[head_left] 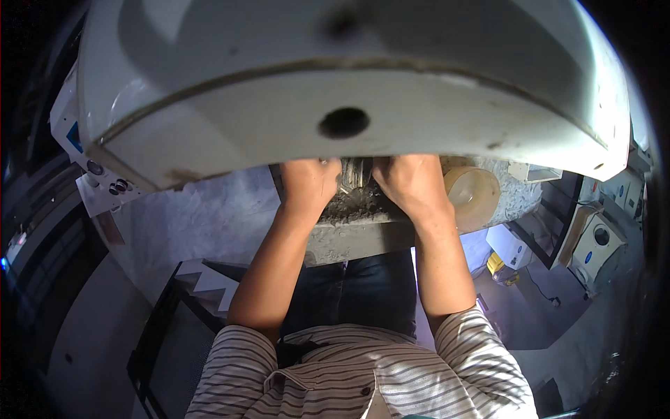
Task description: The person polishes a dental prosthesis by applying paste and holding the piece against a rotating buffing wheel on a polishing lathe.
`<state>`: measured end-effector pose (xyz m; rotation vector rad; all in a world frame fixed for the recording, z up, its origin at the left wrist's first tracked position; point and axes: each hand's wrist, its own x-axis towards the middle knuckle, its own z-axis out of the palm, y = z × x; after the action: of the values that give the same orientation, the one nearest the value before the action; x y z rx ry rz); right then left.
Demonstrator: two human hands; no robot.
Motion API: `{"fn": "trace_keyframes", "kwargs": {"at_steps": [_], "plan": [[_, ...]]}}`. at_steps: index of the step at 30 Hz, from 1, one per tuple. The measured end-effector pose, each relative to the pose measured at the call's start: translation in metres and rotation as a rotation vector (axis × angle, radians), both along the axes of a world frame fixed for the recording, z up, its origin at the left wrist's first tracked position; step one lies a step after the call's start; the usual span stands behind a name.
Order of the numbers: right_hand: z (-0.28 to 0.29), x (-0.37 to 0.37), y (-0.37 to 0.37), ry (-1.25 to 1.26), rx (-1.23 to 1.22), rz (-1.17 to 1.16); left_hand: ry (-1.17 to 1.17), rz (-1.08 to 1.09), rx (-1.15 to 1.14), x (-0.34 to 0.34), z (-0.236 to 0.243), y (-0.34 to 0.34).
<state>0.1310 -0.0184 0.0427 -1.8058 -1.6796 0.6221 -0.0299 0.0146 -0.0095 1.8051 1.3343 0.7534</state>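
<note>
A large white machine cover [244, 119] with a dark round hole fills the upper view and hides the ends of both my hands. Beneath its lower edge, my left hand [309, 183] is closed, thumb against the curled fingers. My right hand [410, 183] is closed too, a short gap to its right. Whatever they grip lies under the cover, and I cannot make it out. Between them are thin, light-coloured strips or ridges [358, 171] and dark, wet-looking grit [359, 202] on a dirty grey ledge [359, 241]. Both my forearms reach up from striped sleeves.
A yellowish translucent bowl [490, 199] stands just right of my right hand. Farther right are a white box [508, 246], a yellow object [495, 264] and a pale device with a round opening [597, 244]. A black-framed piece [157, 328] stands at lower left. Knobs [118, 186] show at left.
</note>
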Motion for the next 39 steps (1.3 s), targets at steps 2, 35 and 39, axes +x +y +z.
{"fn": "trace_keyframes", "kwargs": {"at_steps": [2, 35, 39], "plan": [[0.015, 0.001, 0.004, 0.002, -0.027, 0.013, -0.084, 0.074, -0.077, 0.005, 0.002, -0.002], [0.013, 0.007, 0.002, -0.067, -0.136, -0.016, 0.084, -0.230, 0.113, 0.000, -0.006, -0.015], [0.010, 0.008, -0.001, -0.096, -0.083, -0.027, -0.039, 0.010, -0.100, 0.007, -0.002, -0.019]]}}
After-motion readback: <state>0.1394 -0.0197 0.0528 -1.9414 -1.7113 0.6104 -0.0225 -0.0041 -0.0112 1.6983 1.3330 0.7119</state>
